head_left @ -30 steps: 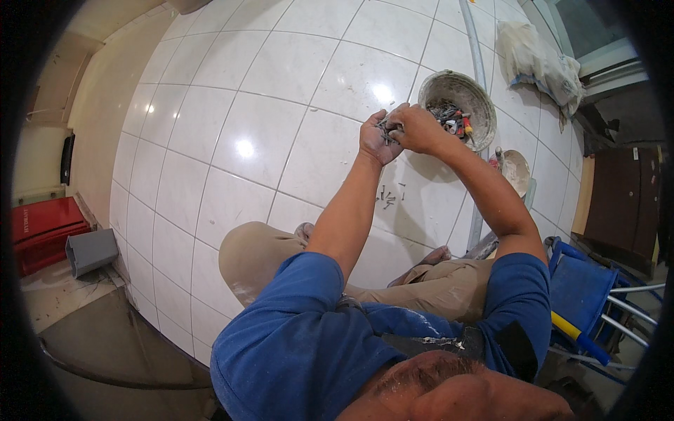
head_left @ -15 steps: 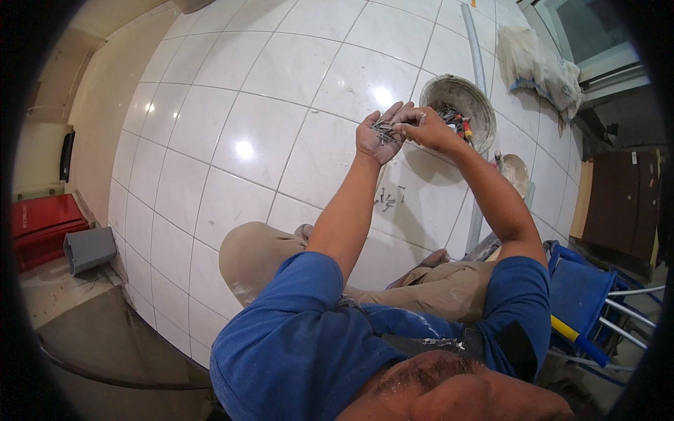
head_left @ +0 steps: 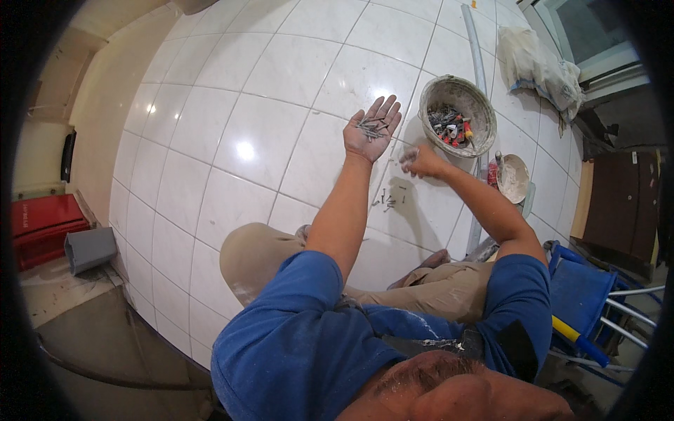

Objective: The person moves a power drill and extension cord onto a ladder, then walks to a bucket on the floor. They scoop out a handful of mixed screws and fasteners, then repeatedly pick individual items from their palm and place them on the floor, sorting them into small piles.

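My left hand (head_left: 371, 131) is palm up with its fingers stretched out, holding a small heap of grey screws (head_left: 372, 127) in the palm. To its right and nearer to me, my right hand (head_left: 421, 161) hangs over the floor with the fingers drawn together. Whatever those fingertips hold, if anything, is too small and blurred to make out. Several loose screws (head_left: 388, 200) lie scattered on the white tiles just below that hand. Beyond it stands a grey, mortar-stained bucket (head_left: 426, 133) containing dark bits and red and yellow handled tools (head_left: 460, 131).
A long grey metal bar (head_left: 474, 52) runs along the floor behind the bucket. Right of it sit a small stained bowl (head_left: 514, 177) and a whitish plastic sack (head_left: 531, 59). A blue step stool (head_left: 579, 284) is close on my right; a red box (head_left: 49, 228) stands far left.
My right hand has left the left palm and moved down toward the screws on the floor. The left hand has shifted slightly left, its fingers spreading. The bucket's contents are more visible.
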The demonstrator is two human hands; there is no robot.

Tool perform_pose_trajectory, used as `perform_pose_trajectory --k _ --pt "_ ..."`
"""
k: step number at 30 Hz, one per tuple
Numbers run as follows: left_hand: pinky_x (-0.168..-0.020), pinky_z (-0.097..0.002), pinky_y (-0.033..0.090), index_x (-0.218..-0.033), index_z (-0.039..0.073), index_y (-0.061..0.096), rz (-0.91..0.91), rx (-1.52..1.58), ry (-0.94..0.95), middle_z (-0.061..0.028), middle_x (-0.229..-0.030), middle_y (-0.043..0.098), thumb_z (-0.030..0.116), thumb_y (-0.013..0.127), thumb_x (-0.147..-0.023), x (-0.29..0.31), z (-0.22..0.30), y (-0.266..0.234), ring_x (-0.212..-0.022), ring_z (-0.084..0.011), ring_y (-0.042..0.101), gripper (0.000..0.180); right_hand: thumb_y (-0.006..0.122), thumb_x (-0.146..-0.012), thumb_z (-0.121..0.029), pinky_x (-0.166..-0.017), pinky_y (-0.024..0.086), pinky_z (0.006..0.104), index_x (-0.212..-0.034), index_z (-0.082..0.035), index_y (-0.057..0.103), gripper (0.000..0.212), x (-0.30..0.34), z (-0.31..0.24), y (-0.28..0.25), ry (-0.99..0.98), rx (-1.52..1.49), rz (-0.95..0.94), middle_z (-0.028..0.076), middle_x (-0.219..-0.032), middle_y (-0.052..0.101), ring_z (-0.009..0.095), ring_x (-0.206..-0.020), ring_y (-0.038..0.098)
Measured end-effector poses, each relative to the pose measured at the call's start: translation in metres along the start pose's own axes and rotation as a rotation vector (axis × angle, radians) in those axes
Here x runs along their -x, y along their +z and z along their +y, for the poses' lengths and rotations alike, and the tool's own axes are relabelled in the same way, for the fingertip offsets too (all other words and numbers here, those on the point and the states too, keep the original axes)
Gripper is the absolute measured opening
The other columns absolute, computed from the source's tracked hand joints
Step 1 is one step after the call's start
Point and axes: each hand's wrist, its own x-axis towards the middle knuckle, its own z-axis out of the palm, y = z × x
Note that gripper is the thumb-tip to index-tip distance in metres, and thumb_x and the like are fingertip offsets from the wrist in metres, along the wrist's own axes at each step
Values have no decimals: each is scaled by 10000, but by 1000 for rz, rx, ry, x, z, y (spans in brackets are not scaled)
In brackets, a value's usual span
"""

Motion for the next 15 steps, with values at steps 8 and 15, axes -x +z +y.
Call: perform_pose_trajectory --k 8,15 --pt "-1191 -513 262 -1472 -38 343 -28 -26 -54 -226 -1546 351 281 357 -935 -3 -3 1 -1425 -390 338 625 759 -802 -227 -589 527 346 -928 4 730 265 14 -20 -7 -112 255 -130 87 -710 689 171 -607 637" --pt "-1014 -462 467 -1469 -51 340 -93 -49 -126 -246 -1539 354 288 325 -965 -4 -2 -11 -1315 -363 472 608 728 -851 -204 -798 522 380 -1013 -45 723 227 35 -107 -39 -614 455 360 133 -936 692 274 -852 670"
